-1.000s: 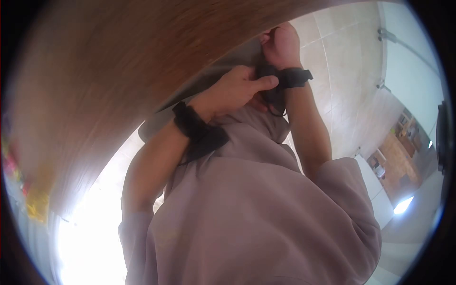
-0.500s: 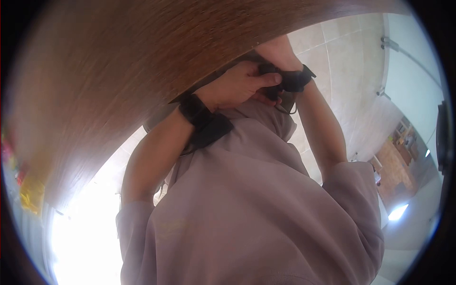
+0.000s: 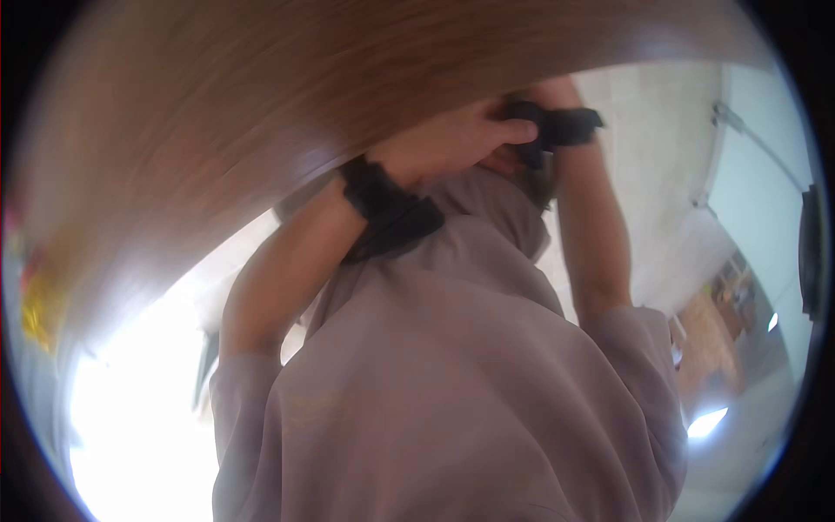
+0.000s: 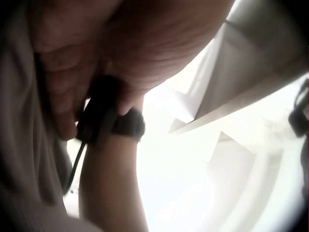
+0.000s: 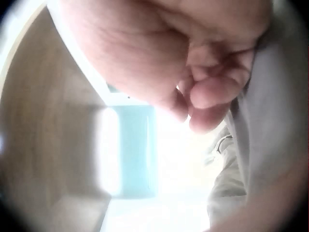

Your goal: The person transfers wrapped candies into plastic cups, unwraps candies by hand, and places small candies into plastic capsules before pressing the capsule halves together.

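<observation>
My left hand (image 3: 457, 143) pinches a small black box-shaped device (image 4: 98, 113) on the strap (image 3: 574, 127) around my right wrist, thumb on one side and fingers on the other. A thin black cable (image 4: 76, 166) hangs from that device in the left wrist view. The right hand (image 3: 555, 91) is partly hidden under the wooden table edge in the head view. Seen from the right wrist, its fingers (image 5: 215, 92) are loosely curled with nothing between them. A black strap with another device (image 3: 387, 213) is on my left wrist.
A brown wooden table (image 3: 217, 113) overhangs the hands at the top of the head view. My mauve shirt (image 3: 444, 348) lies right below them. Pale tiled floor (image 3: 648, 174) and a white panel (image 3: 765, 157) are at the right.
Both hands have shifted slightly right in the head view, and the view itself has moved. The right hand has gone from plainly visible to partly under the table edge. The left hand keeps its pinch.
</observation>
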Motion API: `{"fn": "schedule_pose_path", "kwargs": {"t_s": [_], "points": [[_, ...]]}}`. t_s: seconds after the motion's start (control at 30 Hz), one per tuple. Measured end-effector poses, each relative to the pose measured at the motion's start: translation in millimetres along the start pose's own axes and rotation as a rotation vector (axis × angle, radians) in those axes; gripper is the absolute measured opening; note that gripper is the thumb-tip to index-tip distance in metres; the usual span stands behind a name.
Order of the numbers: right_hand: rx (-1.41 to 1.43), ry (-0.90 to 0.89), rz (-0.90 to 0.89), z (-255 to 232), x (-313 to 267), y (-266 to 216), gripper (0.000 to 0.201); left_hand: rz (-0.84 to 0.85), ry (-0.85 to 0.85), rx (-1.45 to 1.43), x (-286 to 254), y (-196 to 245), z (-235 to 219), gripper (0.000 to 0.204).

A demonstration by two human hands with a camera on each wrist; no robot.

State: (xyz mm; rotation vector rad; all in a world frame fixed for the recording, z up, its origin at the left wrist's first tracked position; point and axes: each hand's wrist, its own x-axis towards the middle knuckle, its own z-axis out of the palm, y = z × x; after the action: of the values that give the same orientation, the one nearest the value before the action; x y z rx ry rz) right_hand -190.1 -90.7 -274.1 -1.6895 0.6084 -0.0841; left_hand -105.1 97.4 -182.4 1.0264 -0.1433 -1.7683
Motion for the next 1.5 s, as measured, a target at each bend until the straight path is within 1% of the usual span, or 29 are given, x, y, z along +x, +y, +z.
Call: {"fn": "schedule_pose_path", "kwargs": {"t_s": [0.1, 0.13, 0.2, 0.23, 0.27, 0.3, 0.33, 0.37, 0.4, 0.43, 0.5, 0.53, 0.57, 0.6, 0.67, 0.73, 0.8, 0.87, 0.93, 1.0, 1.07, 1.13, 1.2, 1.27, 1.33, 1.4, 1.43, 1.47, 1.5], "points": [[-0.093, 0.028, 0.01, -31.9, -19.0, -16.7, 0.032, 0.132, 0.134, 0.051, -23.0, -18.4, -33.2, 0.024], [-0.159, 0.069, 0.017, -44.6, -27.5, -22.6, 0.032, 0.158, 0.254, 0.169, -73.1, -39.7, -69.3, 0.024], [-0.178, 0.164, 0.105, -60.5, -34.8, -20.6, 0.031, 0.194, 0.484, 0.412, -100.7, -71.5, -128.9, 0.026], [-0.518, 0.054, 0.0, -87.8, -32.9, 8.7, 0.036, 0.205, 0.592, 0.535, -137.4, -92.6, -141.1, 0.026], [-0.538, 0.021, -0.007, -96.0, -37.9, 16.6, 0.039, 0.211, 0.693, 0.661, -154.8, -110.1, -151.7, 0.027], [-0.516, -0.005, -0.025, -113.9, -27.2, 64.5, 0.039, 0.215, 0.788, 0.789, -174.2, -127.0, -162.3, 0.028], [-0.532, -0.087, -0.007, -117.1, -61.1, 81.3, 0.038, 0.215, 0.87, 0.918, -215.6, -149.3, -161.3, 0.029], [-0.552, -0.163, 0.016, -116.9, -73.8, 104.3, 0.038, 0.213, 0.94, 1.049, -222.4, -158.7, -177.9, 0.03], [-0.571, -0.236, 0.038, -121.4, -106.5, 114.8, 0.038, 0.007, 0.959, 0.586, -249.6, -141.8, -146.9, 0.022], [-0.599, -0.313, 0.06, -114.0, -145.9, 120.0, 0.037, -0.269, 1.021, 0.519, -274.9, -157.7, -140.8, 0.017], [-0.66, -0.484, 0.101, -133.8, -249.2, 120.9, 0.037, 0.027, 0.716, 1.375, -353.5, -207.0, -145.4, 0.016], [-0.695, -0.567, 0.12, -132.7, -280.1, 126.9, 0.036, -0.479, 0.696, 1.135, -394.8, -223.7, -143.2, 0.022], [-0.732, -0.642, 0.138, -151.8, -284.3, 153.3, 0.036, -0.921, 0.403, 1.298, -425.8, -230.6, -138.3, 0.028], [-0.755, -0.795, 0.568, -161.7, -281.3, 115.8, 0.034, -0.948, 0.589, 1.159, -492.3, -295.3, -155.9, 0.03], [-1.066, -1.019, 0.759, -152.7, -266.0, 71.4, 0.032, -1.291, 0.363, 1.183, -509.2, -256.2, -150.5, 0.028], [-0.949, -1.074, 0.649, -203.1, -261.2, 103.1, 0.028, -1.034, 0.183, 1.063, -557.6, -284.5, -234.2, 0.03], [-0.448, -0.252, 1.176, -244.0, -221.7, 109.4, 0.024, -0.373, 1.328, -0.02, -478.3, -182.6, -221.0, 0.031], [-0.139, 0.391, 0.591, -257.0, -202.2, 109.2, 0.021, 0.017, 1.658, 0.204, -404.3, -133.7, -213.2, 0.029], [-0.827, 0.053, 0.357, -232.3, -188.9, 100.0, 0.022, -0.234, 1.419, 1.21, -357.9, -160.5, -199.2, 0.024], [-0.317, -0.484, 0.508, -182.6, -193.8, 45.0, 0.022, -0.074, 0.691, 0.904, -312.1, -93.4, -113.9, 0.025], [-0.439, -0.603, 0.554, -166.1, -186.4, -22.9, 0.02, -0.015, 0.663, 1.068, -275.7, -93.3, -62.9, 0.019], [-0.456, -0.05, 0.349, -126.8, -171.1, -93.3, 0.016, 0.32, 0.665, 1.429, -266.4, -50.5, -40.9, 0.018], [-0.58, 0.237, 0.015, -139.7, -158.9, -143.1, 0.017, 0.447, 0.749, 1.409, -268.9, -12.9, -13.3, 0.016], [-0.527, 0.531, -0.133, -145.1, -149.5, -190.7, 0.018, 0.594, 0.728, 1.377, -272.0, 31.3, 10.9, 0.011], [-0.651, 0.709, -0.449, -153.1, -126.5, -242.5, 0.02, 0.868, 0.601, 1.434, -283.1, 65.4, 11.6, 0.01], [-0.645, 0.719, -0.673, -144.1, -98.8, -274.2, 0.018, 0.883, 0.41, 1.587, -286.1, 103.4, 5.0, 0.017], [-0.661, 0.735, -0.675, -145.2, -77.4, -285.6, 0.018, 0.849, 0.522, 1.615, -291.1, 108.8, -2.6, 0.019], [-0.555, 0.592, -0.837, -155.0, -47.0, -295.2, 0.014, 0.809, 0.636, 1.639, -290.4, 118.1, -6.7, 0.022], [-0.441, 0.441, -0.992, -157.1, -23.4, -301.5, 0.012, 0.821, 0.626, 1.64, -286.8, 131.7, -8.6, 0.022]]}}
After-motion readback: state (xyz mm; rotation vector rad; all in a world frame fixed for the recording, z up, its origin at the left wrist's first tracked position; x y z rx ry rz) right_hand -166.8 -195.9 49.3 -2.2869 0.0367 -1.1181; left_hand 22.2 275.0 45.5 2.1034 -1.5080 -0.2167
